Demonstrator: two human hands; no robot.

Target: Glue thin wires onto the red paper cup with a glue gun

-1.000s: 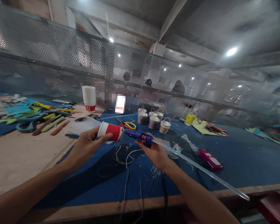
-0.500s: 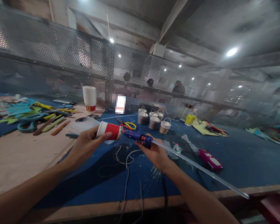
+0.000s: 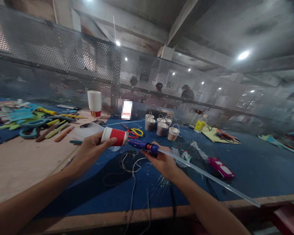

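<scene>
Cup stack [image 3: 94, 103] left of baskets [image 3: 160, 125]; scissors [image 3: 134, 132] between.

The red-and-white cup [image 3: 112, 135] looks like smooth matt paper, the purple glue gun [image 3: 143, 146] glossy plastic with a translucent, waxy stick [image 3: 210, 178], and the counter [image 3: 247, 163] wears matt blue cloth over a bare wooden front edge.

The glue gun [image 3: 144, 145] nozzle tip meets the paper cup [image 3: 113, 136] — contact too small to tell.
</scene>
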